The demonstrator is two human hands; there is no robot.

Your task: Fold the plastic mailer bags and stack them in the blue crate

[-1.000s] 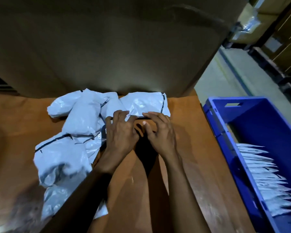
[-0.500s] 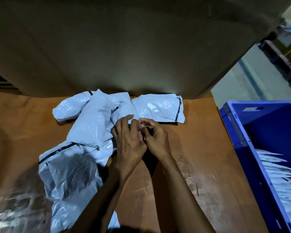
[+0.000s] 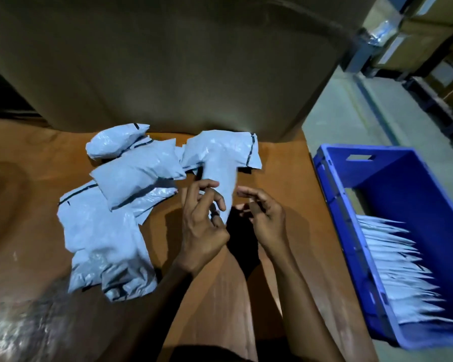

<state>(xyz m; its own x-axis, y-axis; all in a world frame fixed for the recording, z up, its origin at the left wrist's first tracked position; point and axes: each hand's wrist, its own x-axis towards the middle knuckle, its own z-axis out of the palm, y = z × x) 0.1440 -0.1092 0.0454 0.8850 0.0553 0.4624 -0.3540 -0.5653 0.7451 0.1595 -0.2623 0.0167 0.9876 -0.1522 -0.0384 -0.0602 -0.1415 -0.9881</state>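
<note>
Several grey plastic mailer bags lie rumpled on the brown table, left of centre. One mailer bag stretches from the table's back edge towards me, narrowing to a tip. My left hand pinches that lower end between thumb and curled fingers. My right hand hovers just right of the tip with loosely curled fingers and holds nothing that I can see. The blue crate stands to the right of the table, with a row of folded bags inside.
A big cardboard box walls off the table's back edge. Shiny clear plastic lies at the near left corner. Beyond the crate are a concrete floor and racks with cartons.
Both hands were pressing together on the bag's near edge on the table. Now they have lifted and parted; the bag's end is drawn up towards me in my left hand.
</note>
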